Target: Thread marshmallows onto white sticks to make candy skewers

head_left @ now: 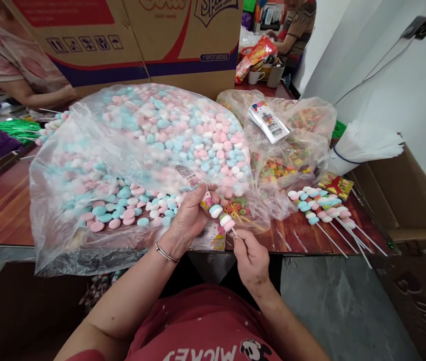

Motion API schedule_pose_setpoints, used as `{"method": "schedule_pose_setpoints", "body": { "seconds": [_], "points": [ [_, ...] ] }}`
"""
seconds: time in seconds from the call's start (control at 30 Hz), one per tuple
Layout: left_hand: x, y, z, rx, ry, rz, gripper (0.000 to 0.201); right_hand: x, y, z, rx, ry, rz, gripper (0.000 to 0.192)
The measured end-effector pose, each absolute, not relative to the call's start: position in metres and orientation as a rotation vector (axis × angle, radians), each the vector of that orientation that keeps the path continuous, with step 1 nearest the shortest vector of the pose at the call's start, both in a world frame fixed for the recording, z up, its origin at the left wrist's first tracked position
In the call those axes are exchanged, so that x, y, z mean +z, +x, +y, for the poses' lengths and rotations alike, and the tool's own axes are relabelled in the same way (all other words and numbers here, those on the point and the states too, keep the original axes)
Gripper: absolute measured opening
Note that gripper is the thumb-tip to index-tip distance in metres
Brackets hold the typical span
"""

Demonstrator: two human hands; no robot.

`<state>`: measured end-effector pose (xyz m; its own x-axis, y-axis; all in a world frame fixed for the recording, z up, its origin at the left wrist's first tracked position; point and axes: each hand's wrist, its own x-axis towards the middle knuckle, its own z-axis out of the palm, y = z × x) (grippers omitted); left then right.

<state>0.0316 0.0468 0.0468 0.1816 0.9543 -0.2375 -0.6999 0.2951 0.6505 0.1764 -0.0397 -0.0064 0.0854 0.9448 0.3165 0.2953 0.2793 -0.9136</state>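
Observation:
A marshmallow skewer of pink, white and blue pieces, with green bits between them, is held tilted over the table's front edge. My right hand is closed, pinching its white stick just below the lowest marshmallow. Around the skewer's upper end my left hand is closed on a clear printed plastic bag, whose far end sticks out beyond the fingers. How far the bag covers the skewer I cannot tell. Just behind the skewer lie gummy rings. Loose marshmallows spread from a large clear bag left of my hands.
Several finished skewers lie at right beside a gold packet. Behind are bags of gummies, a stack of printed bags and white sticks. Cardboard boxes stand behind and right. Two other people sit across.

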Motion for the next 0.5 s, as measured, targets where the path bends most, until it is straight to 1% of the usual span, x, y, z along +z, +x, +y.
{"method": "schedule_pose_setpoints", "body": {
  "seconds": [0.07, 0.1, 0.17, 0.2, 0.27, 0.4, 0.5],
  "points": [
    [0.045, 0.037, 0.044, 1.270, 0.447, 0.695, 0.038, -0.010, 0.176, -0.039, 0.212, -1.240, -1.705, 0.016],
    [0.044, 0.040, 0.042, 1.302, 0.445, 0.702, 0.037, -0.011, 0.174, -0.038, 0.003, -1.216, -1.784, 0.017],
    [0.041, 0.048, 0.037, 1.360, 0.438, 0.716, 0.037, -0.010, 0.168, -0.038, -0.230, -1.176, -1.868, 0.022],
    [0.039, 0.051, 0.034, 1.374, 0.437, 0.722, 0.037, -0.010, 0.165, -0.038, -0.266, -1.166, -1.886, 0.023],
    [0.037, 0.055, 0.030, 1.347, 0.440, 0.735, 0.038, -0.007, 0.160, -0.040, -0.224, -1.155, -1.881, 0.023],
    [0.041, 0.048, 0.030, 1.215, 0.500, 0.730, 0.041, 0.000, 0.163, -0.042, 0.041, -1.176, -1.808, 0.019],
    [0.050, 0.035, 0.038, 1.294, 0.516, 0.756, 0.048, 0.001, 0.169, -0.042, 0.036, -1.169, -1.809, 0.019]
  ]
}}
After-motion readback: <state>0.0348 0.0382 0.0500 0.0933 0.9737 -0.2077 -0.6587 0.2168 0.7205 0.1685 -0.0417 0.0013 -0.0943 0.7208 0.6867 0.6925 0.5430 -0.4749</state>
